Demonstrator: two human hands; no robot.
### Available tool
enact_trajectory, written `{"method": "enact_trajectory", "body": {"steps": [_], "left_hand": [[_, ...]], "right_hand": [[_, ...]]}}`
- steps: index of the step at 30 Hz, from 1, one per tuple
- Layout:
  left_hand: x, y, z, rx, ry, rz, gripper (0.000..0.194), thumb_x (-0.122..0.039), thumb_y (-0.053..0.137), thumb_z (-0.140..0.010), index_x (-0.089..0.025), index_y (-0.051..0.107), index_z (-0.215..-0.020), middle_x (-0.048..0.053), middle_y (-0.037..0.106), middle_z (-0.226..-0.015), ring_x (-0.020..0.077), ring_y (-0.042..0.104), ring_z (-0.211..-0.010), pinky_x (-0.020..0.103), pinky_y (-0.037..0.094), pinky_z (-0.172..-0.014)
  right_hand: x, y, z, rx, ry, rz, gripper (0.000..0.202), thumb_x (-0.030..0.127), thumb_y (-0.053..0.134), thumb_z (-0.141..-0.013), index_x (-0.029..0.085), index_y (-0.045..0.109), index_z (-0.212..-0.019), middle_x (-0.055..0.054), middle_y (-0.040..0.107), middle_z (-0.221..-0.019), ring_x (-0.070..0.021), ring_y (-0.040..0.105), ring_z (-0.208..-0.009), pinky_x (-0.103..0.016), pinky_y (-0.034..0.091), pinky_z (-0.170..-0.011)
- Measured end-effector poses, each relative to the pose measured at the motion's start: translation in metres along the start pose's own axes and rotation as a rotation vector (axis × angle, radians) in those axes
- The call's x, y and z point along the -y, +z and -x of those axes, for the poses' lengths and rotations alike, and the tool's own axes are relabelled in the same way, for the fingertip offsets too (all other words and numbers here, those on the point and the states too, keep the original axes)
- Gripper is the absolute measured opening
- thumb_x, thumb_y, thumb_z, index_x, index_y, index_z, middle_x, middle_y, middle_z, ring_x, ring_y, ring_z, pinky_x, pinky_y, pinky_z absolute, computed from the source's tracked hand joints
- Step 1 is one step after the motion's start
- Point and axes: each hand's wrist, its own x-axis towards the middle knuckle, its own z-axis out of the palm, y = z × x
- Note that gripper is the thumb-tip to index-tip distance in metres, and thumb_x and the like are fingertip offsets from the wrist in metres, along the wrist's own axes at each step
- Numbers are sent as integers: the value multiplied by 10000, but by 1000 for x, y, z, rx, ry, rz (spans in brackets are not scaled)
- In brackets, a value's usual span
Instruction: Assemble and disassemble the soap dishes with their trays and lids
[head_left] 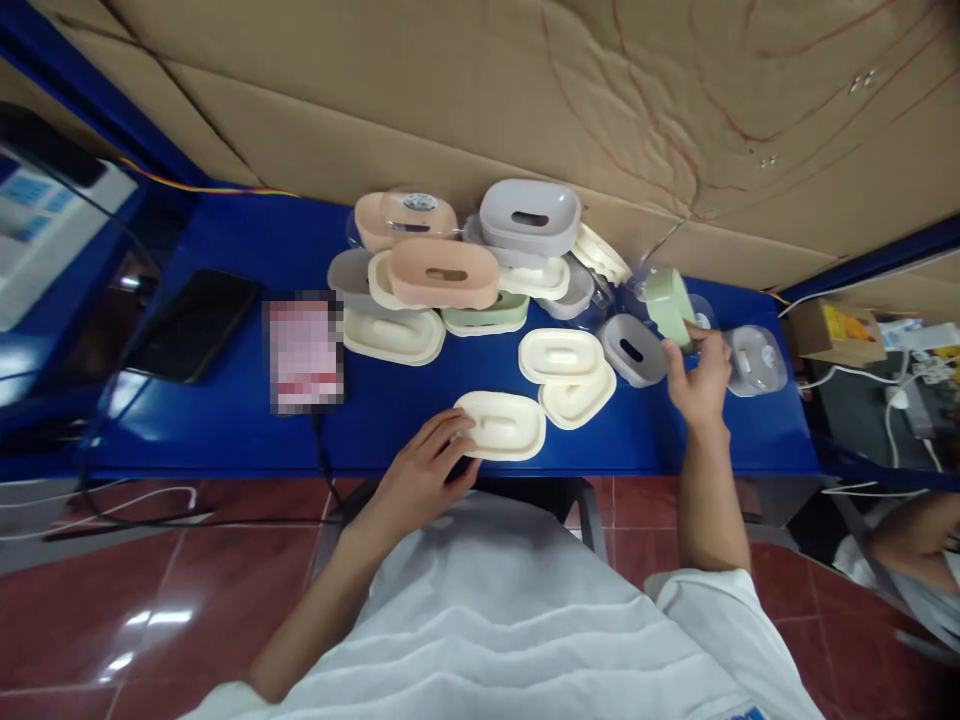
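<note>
At the table's front edge, my left hand [431,465] has its fingers closed on the left end of a cream oval lid [504,426]. My right hand [699,375] grips a pale green box [670,305], tilted up on its side at the right. Just left of that hand lies a grey oval piece with a slot [634,350]. Two more cream lids [561,356] overlap near the middle. Behind them is a pile with a peach slotted piece [444,273], a grey slotted piece [529,216] and a green piece [486,316].
A clear cover [754,361] sits at the right end of the blue table [480,372]. On the left are a black phone-like slab [193,325], a blurred-out pink item [306,352] and a dark cable. Cardboard [420,90] stands behind. Another person's arm [911,540] shows at far right.
</note>
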Motion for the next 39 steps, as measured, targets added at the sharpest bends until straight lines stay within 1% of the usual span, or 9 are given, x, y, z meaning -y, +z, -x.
{"method": "enact_trajectory", "body": {"steps": [5, 10, 13, 16, 22, 27, 32, 36, 39], "left_hand": [[3, 1, -7, -1, 38, 7, 170, -133, 665, -959, -218, 671, -1105, 112, 703, -1289, 288, 628, -1357, 477, 580, -1142], [3, 5, 3, -65, 4, -28, 397, -167, 714, -971, -238, 608, -1346, 161, 617, -1467, 304, 634, -1384, 460, 609, -1109], [4, 5, 10, -146, -27, -45, 609, -231, 778, -954, -262, 509, -1500, 203, 478, -1615, 325, 607, -1425, 457, 627, -1083], [7, 0, 11, -179, 6, -85, 676, -248, 806, -940, -310, 498, -1538, 186, 416, -1682, 353, 552, -1484, 502, 601, -1119], [13, -9, 5, 24, 91, -105, 384, -220, 704, -1012, -287, 664, -1389, 84, 623, -1554, 309, 511, -1529, 531, 499, -1245], [15, -3, 8, -16, 132, -104, 318, -219, 708, -1009, -232, 696, -1326, 95, 689, -1469, 316, 529, -1513, 522, 524, -1227], [13, -1, 6, -62, 124, -71, 307, -208, 732, -988, -213, 699, -1293, 113, 688, -1455, 310, 552, -1491, 496, 545, -1210], [12, -2, 3, -86, 102, -23, 284, -218, 744, -981, -222, 697, -1262, 121, 676, -1452, 311, 549, -1490, 505, 559, -1192], [12, -2, 3, -117, 84, -4, 284, -231, 759, -973, -227, 689, -1248, 127, 662, -1457, 321, 544, -1491, 518, 567, -1178]], "right_hand": [[26, -6, 12, 32, -36, 39, 488, 602, 526, -1043, 194, 622, -1293, -175, 719, -1272, -351, 651, -1240, -568, 453, -1115], [114, -12, 56, 206, -349, 14, 219, 413, 632, -1048, 318, 684, -1239, -39, 767, -1302, -289, 658, -1314, -576, 289, -1258], [165, -2, 91, 346, -533, -108, 248, 325, 662, -1048, 342, 689, -1293, 1, 770, -1335, -247, 669, -1305, -537, 255, -1289], [191, 15, 111, 388, -555, -156, 293, 311, 638, -1069, 330, 679, -1358, -9, 758, -1366, -228, 673, -1305, -515, 250, -1311], [194, 33, 120, 456, -583, -143, 387, 241, 603, -1078, 292, 637, -1461, -27, 631, -1551, -222, 541, -1494, -510, 249, -1352], [169, 25, 109, 400, -632, -213, 397, 289, 544, -1100, 251, 629, -1486, -66, 633, -1549, -228, 514, -1521, -496, 345, -1317], [140, 1, 60, 139, -379, -158, 414, 207, 485, -1089, 283, 649, -1460, -80, 700, -1462, -269, 600, -1436, -518, 449, -1209], [147, -5, 3, 200, -429, -57, 370, 291, 484, -1108, 267, 664, -1430, -77, 699, -1463, -269, 612, -1410, -471, 450, -1191], [145, 9, -36, 218, -277, 109, 420, 434, 494, -1103, 216, 657, -1423, -129, 709, -1429, -326, 632, -1359, -513, 475, -1141]]}}
